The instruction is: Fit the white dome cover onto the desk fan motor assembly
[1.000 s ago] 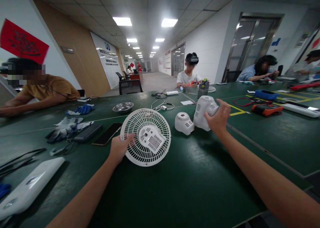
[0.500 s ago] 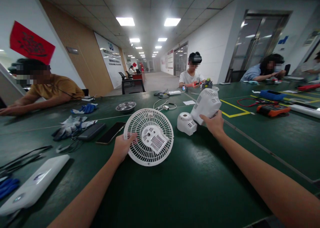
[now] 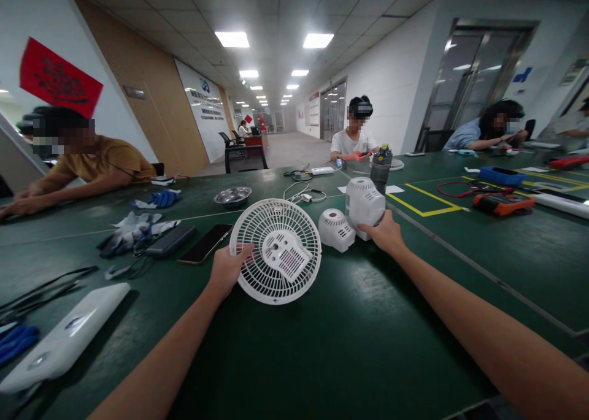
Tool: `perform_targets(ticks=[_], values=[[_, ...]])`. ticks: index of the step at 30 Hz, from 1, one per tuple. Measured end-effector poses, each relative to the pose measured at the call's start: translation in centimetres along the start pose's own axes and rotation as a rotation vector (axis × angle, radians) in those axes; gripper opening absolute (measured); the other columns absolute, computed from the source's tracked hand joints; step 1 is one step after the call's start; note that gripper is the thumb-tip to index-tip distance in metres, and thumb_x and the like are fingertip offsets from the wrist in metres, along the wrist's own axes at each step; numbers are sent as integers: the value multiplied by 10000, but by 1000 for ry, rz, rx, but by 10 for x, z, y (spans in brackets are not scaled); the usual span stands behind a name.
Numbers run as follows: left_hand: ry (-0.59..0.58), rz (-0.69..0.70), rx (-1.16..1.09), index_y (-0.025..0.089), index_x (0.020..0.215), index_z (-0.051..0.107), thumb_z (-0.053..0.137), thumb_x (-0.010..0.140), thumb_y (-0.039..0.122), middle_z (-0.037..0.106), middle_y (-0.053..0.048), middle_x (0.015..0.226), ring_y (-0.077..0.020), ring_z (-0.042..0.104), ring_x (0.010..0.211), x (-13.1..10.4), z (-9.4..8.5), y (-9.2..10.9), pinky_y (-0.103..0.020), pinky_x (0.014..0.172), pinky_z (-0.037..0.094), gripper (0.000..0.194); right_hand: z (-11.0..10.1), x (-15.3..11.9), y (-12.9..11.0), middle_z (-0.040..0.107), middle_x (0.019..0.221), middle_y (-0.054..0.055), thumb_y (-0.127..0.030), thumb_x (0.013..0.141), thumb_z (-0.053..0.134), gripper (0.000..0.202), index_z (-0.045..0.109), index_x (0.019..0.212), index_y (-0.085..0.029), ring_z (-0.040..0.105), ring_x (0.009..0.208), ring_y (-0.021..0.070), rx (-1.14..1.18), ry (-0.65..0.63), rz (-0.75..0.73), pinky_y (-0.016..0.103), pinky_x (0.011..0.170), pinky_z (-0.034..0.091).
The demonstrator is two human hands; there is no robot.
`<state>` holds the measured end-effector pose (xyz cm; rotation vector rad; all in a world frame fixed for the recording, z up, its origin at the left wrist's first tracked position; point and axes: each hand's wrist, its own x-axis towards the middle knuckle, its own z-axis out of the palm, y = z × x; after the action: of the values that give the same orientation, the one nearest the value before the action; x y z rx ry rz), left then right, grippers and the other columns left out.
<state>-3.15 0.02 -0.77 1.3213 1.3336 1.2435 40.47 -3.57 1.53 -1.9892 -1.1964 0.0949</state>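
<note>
A round white fan grille point(image 3: 276, 251) with a slotted centre plate is tilted up over the green table, its left rim pinched by my left hand point(image 3: 227, 270). Right of the grille, a small white vented housing point(image 3: 337, 230) rests on the table. My right hand point(image 3: 385, 233) grips a larger white housing point(image 3: 363, 202) low on its right side. That larger housing stands nearly upright beside the small one. Fingers behind both parts are hidden.
Behind the housings stands a dark bottle point(image 3: 381, 168). A metal bowl point(image 3: 232, 196), white cable, phone point(image 3: 205, 244), grey power bank point(image 3: 170, 242) and gloves lie left. An orange multimeter point(image 3: 501, 203) lies right. Several people sit around the table.
My right hand has brought the larger housing left and down, from tilted to nearly upright. The small housing has shifted slightly left. The grille is almost unmoved.
</note>
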Motion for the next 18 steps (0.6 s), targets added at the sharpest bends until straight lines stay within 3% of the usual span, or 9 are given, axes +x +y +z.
perform_targets(ticks=[3, 6, 10, 14, 18], values=[[-2, -4, 8, 116, 988, 728, 781, 815, 288, 779, -85, 796, -224, 751, 676, 0, 0, 0, -341, 624, 632, 249, 3, 0, 3, 669, 1206, 222, -621, 651, 742, 736, 445, 1166, -188, 658, 1110, 421, -13, -50, 40, 512, 905, 521], [-1, -4, 12, 119, 981, 731, 773, 823, 274, 780, -85, 799, -219, 750, 672, 0, 0, 1, -340, 627, 634, 225, 3, -1, 1, 670, 1196, 218, -609, 638, 755, 732, 460, 1158, -187, 661, 1091, 417, 5, -11, 51, 516, 896, 523], [13, 6, -3, 114, 955, 731, 783, 815, 261, 777, -79, 780, -209, 749, 675, 0, 1, 2, -329, 658, 633, 210, -3, -3, -14, 696, 1127, 180, -579, 622, 775, 687, 491, 1121, -201, 677, 1025, 383, 108, 199, 29, 497, 872, 526], [5, -7, -45, 111, 952, 728, 791, 809, 260, 782, -84, 818, -208, 753, 708, 0, 2, 4, -333, 692, 638, 216, -12, -12, -44, 715, 1061, 147, -595, 623, 778, 649, 512, 1073, -210, 685, 929, 335, 258, 364, -73, 450, 809, 530], [12, -20, -37, 112, 952, 732, 785, 816, 261, 780, -84, 815, -208, 751, 710, -2, 3, 7, -333, 686, 637, 209, -6, -31, -66, 727, 1026, 107, -587, 620, 796, 631, 504, 1053, -232, 696, 868, 304, 284, 262, -164, 403, 749, 535]])
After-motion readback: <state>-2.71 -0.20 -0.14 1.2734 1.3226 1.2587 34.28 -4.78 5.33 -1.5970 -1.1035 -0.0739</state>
